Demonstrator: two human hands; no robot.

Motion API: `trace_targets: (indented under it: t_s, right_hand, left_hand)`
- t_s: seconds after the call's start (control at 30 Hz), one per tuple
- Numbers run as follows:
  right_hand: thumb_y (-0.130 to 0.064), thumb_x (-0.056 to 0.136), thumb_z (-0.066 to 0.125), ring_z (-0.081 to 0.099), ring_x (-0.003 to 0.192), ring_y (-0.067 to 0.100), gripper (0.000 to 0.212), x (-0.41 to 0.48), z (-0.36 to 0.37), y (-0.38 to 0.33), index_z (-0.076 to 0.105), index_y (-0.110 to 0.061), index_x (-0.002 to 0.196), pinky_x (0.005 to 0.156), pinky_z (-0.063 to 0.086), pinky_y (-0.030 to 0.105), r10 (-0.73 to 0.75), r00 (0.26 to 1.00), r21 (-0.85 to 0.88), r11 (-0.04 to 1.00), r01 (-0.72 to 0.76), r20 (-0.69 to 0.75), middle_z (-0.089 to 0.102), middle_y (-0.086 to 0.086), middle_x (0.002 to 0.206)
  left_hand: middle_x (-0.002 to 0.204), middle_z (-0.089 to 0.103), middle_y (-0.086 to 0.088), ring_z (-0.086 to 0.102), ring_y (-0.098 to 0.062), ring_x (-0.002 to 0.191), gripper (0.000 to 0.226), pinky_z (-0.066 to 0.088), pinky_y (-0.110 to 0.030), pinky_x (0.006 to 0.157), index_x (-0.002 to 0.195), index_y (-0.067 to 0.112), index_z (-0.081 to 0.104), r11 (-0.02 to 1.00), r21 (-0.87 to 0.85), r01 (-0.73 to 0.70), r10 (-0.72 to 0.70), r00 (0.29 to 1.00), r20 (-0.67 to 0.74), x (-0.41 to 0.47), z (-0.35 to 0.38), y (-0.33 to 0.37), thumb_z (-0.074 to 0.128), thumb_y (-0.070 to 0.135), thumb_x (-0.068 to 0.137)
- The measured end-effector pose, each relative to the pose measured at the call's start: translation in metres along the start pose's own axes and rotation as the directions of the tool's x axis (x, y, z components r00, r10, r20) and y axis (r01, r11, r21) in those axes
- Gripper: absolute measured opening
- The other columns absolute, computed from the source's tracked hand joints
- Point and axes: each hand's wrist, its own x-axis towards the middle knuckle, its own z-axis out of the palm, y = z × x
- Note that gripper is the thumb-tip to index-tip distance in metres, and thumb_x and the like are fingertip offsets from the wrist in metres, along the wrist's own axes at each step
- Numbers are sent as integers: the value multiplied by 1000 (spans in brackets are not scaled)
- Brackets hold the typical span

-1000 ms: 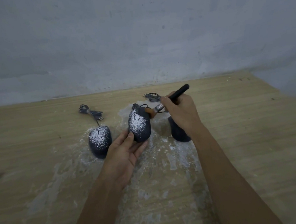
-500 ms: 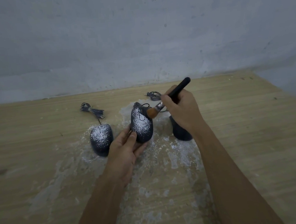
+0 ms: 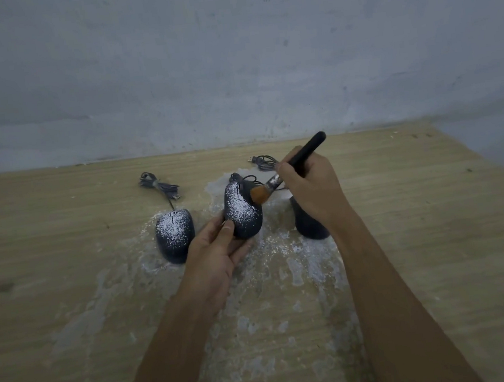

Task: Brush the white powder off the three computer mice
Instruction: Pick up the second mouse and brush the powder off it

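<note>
Three computer mice sit at the centre of the frame on a wooden table (image 3: 48, 243), all dark-bodied. The middle mouse (image 3: 244, 215) is held by the left hand (image 3: 217, 256), whose thumb presses on its near left side while the fingers curl underneath. It is tilted, nose pointing toward the top of the frame. White powder covers its left and near surface, and the far right part looks dark.

The right hand (image 3: 313, 190) grips a brush (image 3: 292, 168) by its black handle, fingers closed around it, with the handle end pointing to the upper right. The orange-brown bristles (image 3: 259, 193) touch the upper right side of the middle mouse.

To the left of centre, the left mouse (image 3: 174, 234) lies flat on the table, its top thickly dusted with white powder. Its cable runs up to a bundled cord (image 3: 158, 185) above it. The right mouse (image 3: 308, 225) stands just right of centre, mostly hidden behind the right wrist, and its visible part is dark. Another bundled cable with a USB plug (image 3: 263, 160) lies above the middle mouse, near the brush hand.

Spilled powder (image 3: 283, 268) is smeared over the table around and below the mice, down toward the lower centre of the frame. A grey wall (image 3: 230, 53) fills the upper half.
</note>
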Motion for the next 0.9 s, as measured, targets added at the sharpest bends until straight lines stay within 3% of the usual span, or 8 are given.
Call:
trace_targets:
  t_s: [0.07,0.13,0.2,0.33,0.47,0.67,0.8,0.9]
  right_hand:
    - [-29,96,66,58,58,20,14,-2,-2,-1,67,-27,82,53,48,38,-17,1000,-13,1000,16,-6,64,3,65]
    - [-23,96,66,51,51,10,13,-6,-5,0,68,-22,83,47,40,25,-10,1000,-28,1000,11,26,58,-8,57]
    - [-15,95,64,44,49,6,15,-11,-6,2,64,-14,80,47,36,19,17,1000,-22,1000,-18,-12,52,-9,56]
    - [-21,97,65,51,54,19,13,-19,-7,6,68,-21,85,51,41,32,9,997,33,999,-7,-81,60,11,66]
    - [-17,96,64,45,52,9,15,-20,-6,8,66,-7,86,49,37,22,51,997,23,999,-49,-62,52,1,61]
    - [-17,96,66,43,52,9,16,-22,-12,7,67,-6,84,51,37,24,60,996,18,998,-61,59,51,5,61]
    - [-21,97,66,49,59,17,13,-22,-14,4,70,-15,87,53,40,27,40,998,66,997,-43,55,56,21,68]
    - [-16,95,65,43,58,19,13,-22,-14,4,68,-10,84,54,36,32,69,994,47,996,-73,85,50,15,64]
  left_hand:
    - [119,72,-10,71,-21,106,38,58,-30,88,140,8,50,1000,-3,2,-2,1000,6,0,0,1,46,7,103]
    - [119,71,-11,71,-20,106,37,59,-28,85,140,7,50,1000,-11,5,-5,1000,9,0,0,2,46,7,103]
    - [119,71,-13,71,-21,104,37,60,-28,82,139,6,50,1000,-26,11,-11,1000,5,0,0,2,46,7,103]
    - [119,71,-14,72,-21,103,37,61,-28,80,139,6,50,999,-40,21,-21,1000,0,-2,1,2,47,8,102]
    - [116,72,-13,73,-21,101,37,61,-29,81,139,4,51,998,-62,24,-25,1000,-14,-2,0,1,47,7,102]
    - [113,73,-14,73,-22,100,35,61,-29,80,137,2,52,995,-95,24,-26,999,-19,-2,0,2,47,6,102]
    - [104,76,-9,74,-20,96,35,61,-27,75,137,3,52,994,-108,28,-30,999,-18,-1,0,2,47,7,102]
    - [103,77,-9,74,-21,95,35,61,-26,72,137,2,52,992,-121,30,-31,999,-11,-1,-1,2,47,7,102]
